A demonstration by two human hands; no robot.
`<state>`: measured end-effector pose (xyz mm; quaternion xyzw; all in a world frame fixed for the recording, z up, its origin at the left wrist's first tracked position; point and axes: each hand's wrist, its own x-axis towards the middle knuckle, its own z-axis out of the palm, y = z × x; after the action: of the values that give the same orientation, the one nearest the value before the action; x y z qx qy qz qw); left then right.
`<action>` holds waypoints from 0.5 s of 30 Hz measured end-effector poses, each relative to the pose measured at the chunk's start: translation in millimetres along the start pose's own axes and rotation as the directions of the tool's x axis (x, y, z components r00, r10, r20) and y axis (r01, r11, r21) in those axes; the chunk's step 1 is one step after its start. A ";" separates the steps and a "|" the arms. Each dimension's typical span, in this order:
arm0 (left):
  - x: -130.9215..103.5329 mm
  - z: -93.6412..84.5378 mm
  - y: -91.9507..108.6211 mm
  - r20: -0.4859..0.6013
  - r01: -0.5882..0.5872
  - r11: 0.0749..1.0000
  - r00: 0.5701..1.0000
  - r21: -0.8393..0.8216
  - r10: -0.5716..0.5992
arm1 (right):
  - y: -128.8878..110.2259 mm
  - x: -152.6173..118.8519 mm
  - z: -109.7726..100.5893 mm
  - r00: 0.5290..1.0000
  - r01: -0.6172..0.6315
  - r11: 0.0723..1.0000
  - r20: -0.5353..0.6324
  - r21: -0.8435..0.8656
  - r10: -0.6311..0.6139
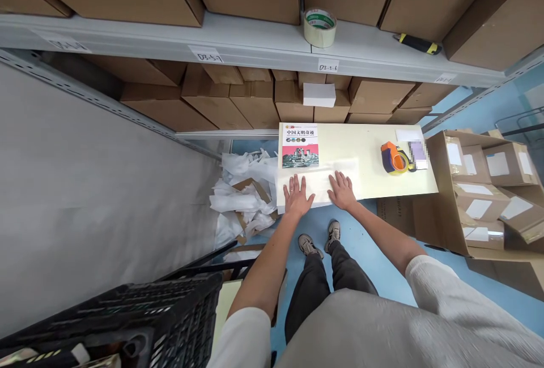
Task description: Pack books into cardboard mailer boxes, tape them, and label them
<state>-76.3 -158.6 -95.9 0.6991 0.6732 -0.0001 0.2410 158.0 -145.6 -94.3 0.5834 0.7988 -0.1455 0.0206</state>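
Observation:
My left hand (pixel 298 196) lies flat with fingers spread on a thin white sheet (pixel 319 178) near the table's front left edge. To its right, my right hand (pixel 342 189) also rests on the sheet, fingers stretched out. Neither hand grips anything. Just beyond the sheet lies a book (pixel 300 146) with a pink and white cover, close to the table's left edge. Farther right on the pale table (pixel 365 141) sits an orange and blue tape dispenser (pixel 394 158) with a roll of tape. A box cutter or similar dark tool beside it is partly blurred out.
Crumpled white wrapping (pixel 250 192) lies left of the table. An open carton (pixel 461 204) holding several labelled small boxes stands right. Above, a shelf edge (pixel 263 45) carries a tape roll (pixel 319 28) and a yellow-black cutter (pixel 419 44). A black crate (pixel 178 311) is at lower left.

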 end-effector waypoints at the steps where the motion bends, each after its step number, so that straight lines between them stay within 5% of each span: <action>1: 0.1 -1.1 -1.6 0.002 0.007 1.000 1.000 0.006 -0.007 | -0.7 2.4 0.2 1.000 0.003 1.000 -0.010 0.001 -0.003; 7: 7.2 -10.3 -6.8 0.024 0.024 0.999 0.999 0.035 -0.025 | -0.1 17.9 3.5 1.000 0.020 0.999 -0.013 0.028 -0.020; 15: 2.2 -5.3 -11.9 0.050 -0.009 1.000 0.999 -0.004 0.009 | 2.0 2.5 9.4 0.999 -0.024 0.999 -0.050 -0.023 0.023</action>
<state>-89.1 -155.0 -96.0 0.7014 0.6638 -0.0149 0.2592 157.8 -145.2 -104.2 0.5958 0.7938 -0.1215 0.0093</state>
